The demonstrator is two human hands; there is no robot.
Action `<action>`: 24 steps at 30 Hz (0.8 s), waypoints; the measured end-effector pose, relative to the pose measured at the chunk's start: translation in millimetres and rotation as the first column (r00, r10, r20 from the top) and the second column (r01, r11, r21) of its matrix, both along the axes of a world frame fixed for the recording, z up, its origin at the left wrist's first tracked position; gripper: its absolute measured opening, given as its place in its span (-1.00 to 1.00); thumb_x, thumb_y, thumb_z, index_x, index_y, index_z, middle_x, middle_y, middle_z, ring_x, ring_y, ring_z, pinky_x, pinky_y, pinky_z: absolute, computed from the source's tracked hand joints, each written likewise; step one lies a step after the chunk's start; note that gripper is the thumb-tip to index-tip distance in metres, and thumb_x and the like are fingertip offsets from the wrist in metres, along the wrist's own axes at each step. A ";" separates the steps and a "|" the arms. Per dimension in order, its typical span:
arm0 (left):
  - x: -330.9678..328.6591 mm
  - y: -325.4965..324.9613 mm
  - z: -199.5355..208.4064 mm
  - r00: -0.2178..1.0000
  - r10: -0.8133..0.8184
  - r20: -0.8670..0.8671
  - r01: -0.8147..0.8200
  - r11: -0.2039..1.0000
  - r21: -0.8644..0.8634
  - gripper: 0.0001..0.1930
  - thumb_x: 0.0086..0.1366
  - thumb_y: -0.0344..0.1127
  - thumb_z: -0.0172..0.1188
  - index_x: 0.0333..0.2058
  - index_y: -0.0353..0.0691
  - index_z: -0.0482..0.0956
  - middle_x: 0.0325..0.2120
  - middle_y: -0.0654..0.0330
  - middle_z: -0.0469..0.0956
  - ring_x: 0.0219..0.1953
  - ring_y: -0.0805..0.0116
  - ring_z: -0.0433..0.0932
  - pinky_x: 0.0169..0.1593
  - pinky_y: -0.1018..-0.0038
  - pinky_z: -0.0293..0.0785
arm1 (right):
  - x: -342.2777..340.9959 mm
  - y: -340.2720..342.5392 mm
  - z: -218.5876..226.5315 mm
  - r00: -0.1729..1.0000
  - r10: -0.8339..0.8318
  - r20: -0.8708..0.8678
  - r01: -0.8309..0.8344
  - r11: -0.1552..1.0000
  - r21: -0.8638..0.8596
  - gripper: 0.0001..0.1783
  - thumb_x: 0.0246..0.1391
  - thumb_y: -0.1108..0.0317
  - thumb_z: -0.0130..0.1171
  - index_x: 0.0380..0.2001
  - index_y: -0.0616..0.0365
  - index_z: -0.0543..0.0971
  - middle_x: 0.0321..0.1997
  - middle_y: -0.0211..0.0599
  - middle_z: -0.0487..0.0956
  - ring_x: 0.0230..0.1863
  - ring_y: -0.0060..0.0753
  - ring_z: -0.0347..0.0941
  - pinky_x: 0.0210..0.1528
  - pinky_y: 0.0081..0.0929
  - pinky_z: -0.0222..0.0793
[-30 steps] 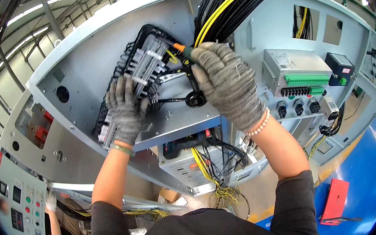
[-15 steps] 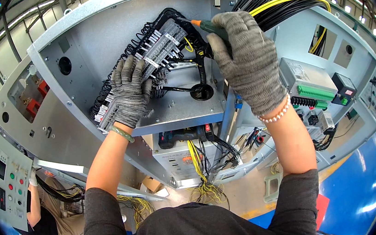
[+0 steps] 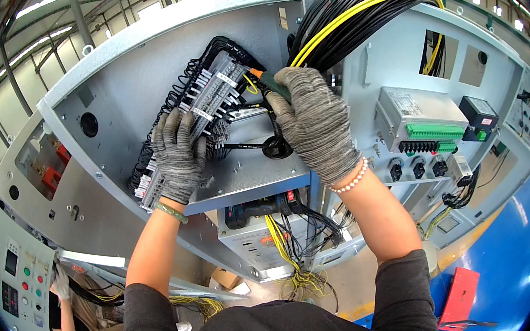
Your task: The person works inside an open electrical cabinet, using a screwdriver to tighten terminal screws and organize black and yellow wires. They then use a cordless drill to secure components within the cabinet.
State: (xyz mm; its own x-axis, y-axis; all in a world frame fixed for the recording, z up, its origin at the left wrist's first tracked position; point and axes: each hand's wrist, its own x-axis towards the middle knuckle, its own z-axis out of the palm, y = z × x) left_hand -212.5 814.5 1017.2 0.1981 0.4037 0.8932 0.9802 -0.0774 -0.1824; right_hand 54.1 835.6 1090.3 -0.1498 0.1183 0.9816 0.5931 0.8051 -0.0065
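A long terminal block strip (image 3: 216,94) with white-sleeved black wires along its edges lies slantwise in an open grey metal cabinet (image 3: 267,181). My left hand (image 3: 178,152), in a grey knit glove, grips the strip's lower part, fingers on top and thumb along the right side. In my gloved right hand (image 3: 315,117) is a screwdriver (image 3: 274,84) with an orange and dark green handle. It points up and left at the strip's upper right end, by a short yellow wire loop (image 3: 251,83). The screwdriver's tip is hard to make out.
A thick coil of black and yellow cable (image 3: 353,21) hangs over the cabinet's right top. A cordless power tool (image 3: 260,208) lies beneath the shelf. The right door carries a grey module (image 3: 419,115) with green connectors. At lower left a co-worker's gloved hand (image 3: 61,283) is beside a control panel.
My right hand has brought the screwdriver left and down, closer to the strip's upper end. My left hand keeps its hold. The whole view has shifted slightly.
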 end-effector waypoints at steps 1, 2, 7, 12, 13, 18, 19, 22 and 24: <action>0.4 0.7 0.7 1.000 -0.003 -0.003 0.003 1.000 -0.005 -0.35 0.05 -0.27 0.30 0.16 -0.13 0.33 0.16 -0.02 0.31 0.24 -0.11 0.21 0.31 0.03 0.07 | -0.5 -1.1 1.5 0.999 -0.043 0.031 0.042 0.999 0.003 -0.74 0.01 0.36 0.27 -0.22 0.19 0.54 -0.22 -0.12 0.58 -0.18 -0.10 0.55 -0.13 -0.29 0.51; 1.0 2.3 1.8 1.000 0.001 -0.006 -0.001 1.000 -0.007 -0.34 0.04 -0.28 0.30 0.16 -0.14 0.33 0.15 -0.01 0.32 0.24 -0.11 0.21 0.31 0.03 0.07 | -0.6 -1.7 4.4 0.993 -0.101 0.057 0.104 0.993 -0.061 -0.66 0.08 0.20 0.23 -0.15 0.18 0.54 -0.21 -0.08 0.58 -0.16 -0.11 0.56 -0.14 -0.31 0.52; 0.8 -0.6 0.9 1.000 0.019 0.001 -0.019 1.000 -0.009 -0.36 0.07 -0.25 0.27 0.17 -0.13 0.34 0.10 0.02 0.35 0.17 -0.01 0.28 0.29 0.08 0.09 | -4.9 -19.3 45.8 0.908 -0.181 0.377 0.331 0.863 -0.382 -0.45 0.25 -0.08 -0.03 -0.10 0.26 0.49 -0.18 0.00 0.61 -0.14 -0.13 0.60 -0.15 -0.24 0.53; 0.4 3.6 -2.5 0.998 0.052 0.019 -0.052 0.999 -0.001 -0.41 0.14 -0.24 0.23 0.17 -0.12 0.34 0.04 0.07 0.40 0.08 0.06 0.35 0.21 0.13 0.15 | -11.4 -29.3 80.2 0.822 -0.160 0.547 0.426 0.809 -0.404 -0.50 0.29 -0.04 -0.11 -0.09 0.23 0.46 -0.20 0.05 0.61 -0.16 -0.09 0.61 -0.17 -0.16 0.53; 1.6 4.2 -2.1 0.998 0.055 0.021 -0.054 0.998 -0.012 -0.41 0.14 -0.25 0.22 0.17 -0.12 0.34 0.04 0.07 0.40 0.08 0.06 0.35 0.21 0.13 0.15 | -14.2 -27.4 77.3 0.814 -0.172 0.554 0.431 0.818 -0.380 -0.52 0.29 -0.02 -0.10 -0.08 0.22 0.45 -0.21 0.04 0.61 -0.16 -0.08 0.61 -0.17 -0.15 0.53; 0.5 7.7 -2.9 0.997 0.045 0.057 -0.042 0.998 -0.055 -0.41 0.14 -0.27 0.22 0.18 -0.11 0.34 0.06 0.07 0.40 0.09 0.07 0.36 0.20 0.13 0.16 | -3.5 -2.8 30.5 0.893 -0.185 0.409 0.330 0.889 -0.317 -0.62 0.20 0.12 0.06 -0.04 0.14 0.45 -0.10 -0.04 0.51 -0.13 -0.01 0.55 -0.13 -0.14 0.50; 0.6 7.8 -2.3 0.997 0.042 0.061 -0.038 0.997 -0.065 -0.41 0.13 -0.28 0.22 0.18 -0.10 0.34 0.07 0.07 0.40 0.09 0.07 0.36 0.20 0.13 0.16 | -0.2 4.9 22.4 0.900 -0.189 0.394 0.313 0.908 -0.279 -0.62 0.20 0.11 0.06 -0.05 0.15 0.46 -0.12 -0.04 0.53 -0.13 -0.01 0.55 -0.14 -0.14 0.49; -1.2 4.5 -2.2 0.997 0.051 0.052 -0.047 0.996 -0.070 -0.40 0.13 -0.29 0.22 0.18 -0.07 0.34 0.07 0.08 0.40 0.09 0.08 0.36 0.20 0.13 0.16 | 1.1 2.6 29.5 0.934 -0.117 0.336 0.238 0.908 -0.345 -0.60 0.21 0.07 0.06 -0.09 0.17 0.49 -0.20 -0.03 0.57 -0.16 -0.01 0.56 -0.13 -0.14 0.48; -1.1 3.8 -2.3 0.997 0.051 0.062 -0.048 0.997 -0.060 -0.40 0.12 -0.30 0.23 0.18 -0.07 0.34 0.07 0.08 0.40 0.10 0.08 0.35 0.20 0.13 0.16 | -3.6 -0.2 39.7 0.959 -0.093 0.268 0.196 0.898 -0.393 -0.55 0.23 -0.01 0.03 -0.12 0.20 0.50 -0.38 0.02 0.61 -0.26 0.01 0.58 -0.12 -0.14 0.46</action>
